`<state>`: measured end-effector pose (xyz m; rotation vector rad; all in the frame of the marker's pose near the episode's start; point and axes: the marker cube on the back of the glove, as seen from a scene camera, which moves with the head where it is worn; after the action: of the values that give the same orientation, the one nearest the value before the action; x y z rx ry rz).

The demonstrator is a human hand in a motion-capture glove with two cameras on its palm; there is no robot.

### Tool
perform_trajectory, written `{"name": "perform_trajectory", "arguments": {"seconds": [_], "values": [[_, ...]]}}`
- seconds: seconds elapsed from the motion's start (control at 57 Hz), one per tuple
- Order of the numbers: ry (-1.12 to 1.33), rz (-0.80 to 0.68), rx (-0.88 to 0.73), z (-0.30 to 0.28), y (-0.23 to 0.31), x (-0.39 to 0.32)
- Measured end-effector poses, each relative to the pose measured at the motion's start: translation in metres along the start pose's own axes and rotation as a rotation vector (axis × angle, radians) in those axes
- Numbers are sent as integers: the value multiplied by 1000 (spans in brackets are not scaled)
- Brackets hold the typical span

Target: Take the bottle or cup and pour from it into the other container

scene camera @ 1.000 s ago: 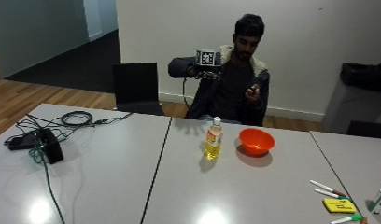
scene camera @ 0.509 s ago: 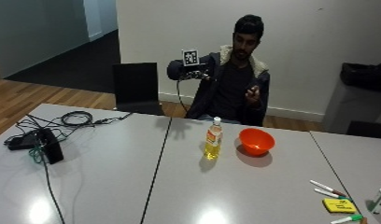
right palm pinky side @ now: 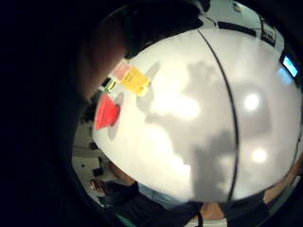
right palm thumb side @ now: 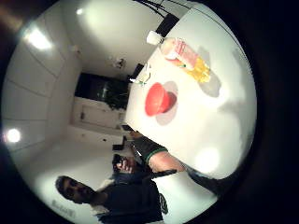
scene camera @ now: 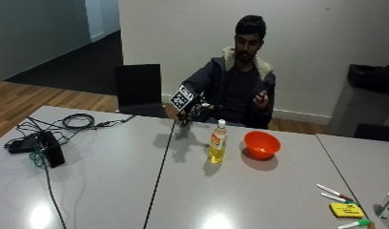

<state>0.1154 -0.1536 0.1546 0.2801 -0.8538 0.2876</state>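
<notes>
Bottle (scene camera: 217, 142): clear plastic, white cap, yellow liquid filling the lower part, upright on the bench. Bowl (scene camera: 261, 144): orange-red, upright, open side up, just beside the bottle, not touching.

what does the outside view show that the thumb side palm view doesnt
Only the outside view shows the black-gloved right hand above the table, the black cables and the yellow sticky-note pad. Only the thumb side palm view shows ceiling lights. Both show the clear plastic bottle of yellow liquid upright beside the orange plastic bowl on the grey table.
</notes>
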Motion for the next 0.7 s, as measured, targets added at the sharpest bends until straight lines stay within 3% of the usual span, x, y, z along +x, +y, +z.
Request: {"name": "perform_trajectory", "arguments": {"seconds": [0.088, 0.351, 0.702], "values": [[-34, 197, -15, 24, -33, 3], [-270, 193, -60, 92, -100, 24], [-425, 125, 7, 130, -115, 30]]}}
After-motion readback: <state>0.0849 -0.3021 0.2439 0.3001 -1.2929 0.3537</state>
